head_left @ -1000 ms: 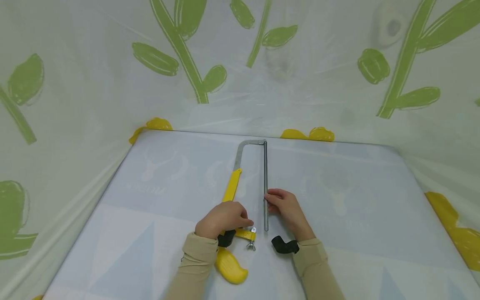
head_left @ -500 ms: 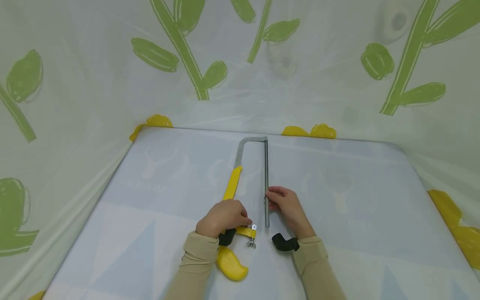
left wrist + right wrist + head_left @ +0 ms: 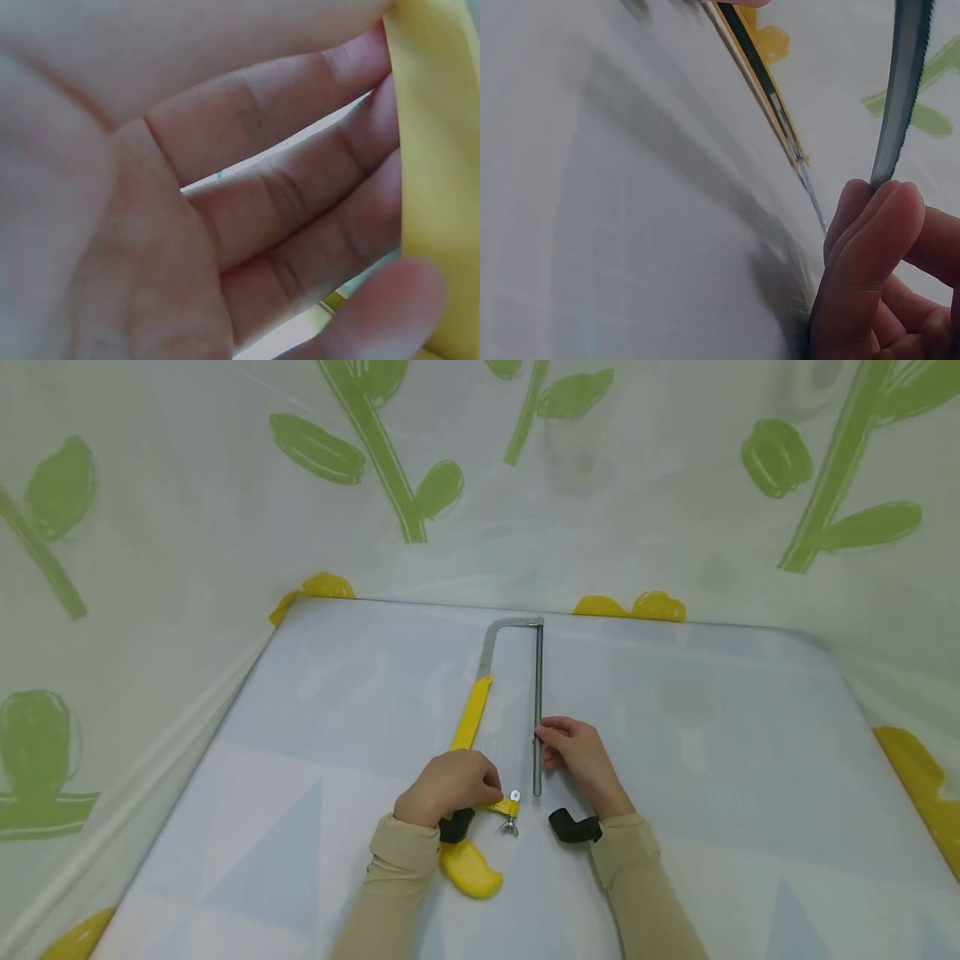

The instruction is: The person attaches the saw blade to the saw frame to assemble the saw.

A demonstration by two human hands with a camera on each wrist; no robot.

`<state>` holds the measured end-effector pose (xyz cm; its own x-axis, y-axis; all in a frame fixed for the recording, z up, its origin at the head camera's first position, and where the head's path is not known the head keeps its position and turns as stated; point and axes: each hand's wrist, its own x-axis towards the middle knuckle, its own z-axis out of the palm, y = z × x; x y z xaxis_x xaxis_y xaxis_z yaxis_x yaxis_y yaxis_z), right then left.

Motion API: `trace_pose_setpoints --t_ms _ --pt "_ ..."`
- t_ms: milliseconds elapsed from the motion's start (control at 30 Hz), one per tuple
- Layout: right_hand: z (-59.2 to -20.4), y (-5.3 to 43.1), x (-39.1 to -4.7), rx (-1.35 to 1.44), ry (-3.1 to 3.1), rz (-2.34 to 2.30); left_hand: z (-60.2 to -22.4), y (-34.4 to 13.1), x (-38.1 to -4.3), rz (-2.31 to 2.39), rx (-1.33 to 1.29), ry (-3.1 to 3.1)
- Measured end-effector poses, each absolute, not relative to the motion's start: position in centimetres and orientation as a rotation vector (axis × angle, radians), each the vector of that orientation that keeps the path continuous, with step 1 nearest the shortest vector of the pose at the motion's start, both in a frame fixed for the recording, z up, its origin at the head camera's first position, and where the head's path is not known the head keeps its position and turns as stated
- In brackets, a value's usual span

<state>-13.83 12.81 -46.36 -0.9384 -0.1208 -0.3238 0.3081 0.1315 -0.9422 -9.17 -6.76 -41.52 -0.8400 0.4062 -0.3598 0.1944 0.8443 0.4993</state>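
Note:
A hacksaw lies on the table, its yellow frame (image 3: 471, 714) bending into a grey metal bow (image 3: 491, 643) at the far end. My left hand (image 3: 453, 781) grips the frame near the handle; in the left wrist view the fingertips and thumb meet a yellow bar (image 3: 442, 165). Between thumb and fingers, my right hand (image 3: 581, 756) pinches the toothed saw blade (image 3: 538, 677). The blade's far end sits at the tip of the bow. Its near end is free, just right of the yellow arm with a pin tab (image 3: 515, 797) and wing nut (image 3: 509, 827).
Below the left hand shows the yellow handle (image 3: 471, 870). Black camera mounts (image 3: 456, 827) sit at both wrists. The pale table (image 3: 712, 760) ends at a white sheet (image 3: 225, 510) printed with green leaves, which rises at the back and sides.
The head view has tilted, so the whole scene sits higher in it. Both hands keep their hold on the frame and the blade, with hardly any movement.

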Motion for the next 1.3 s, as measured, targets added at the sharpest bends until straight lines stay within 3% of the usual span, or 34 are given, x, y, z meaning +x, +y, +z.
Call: trace_pose_setpoints --t_ms 500,1300 --pt "-44.9 11.8 -14.0 0.101 2.121 -1.81 -40.1 -7.3 -10.5 0.644 0.418 2.403" --pt "-44.1 10.9 -12.6 -0.005 2.294 -1.545 -39.5 -7.4 -9.4 0.652 0.384 2.355"
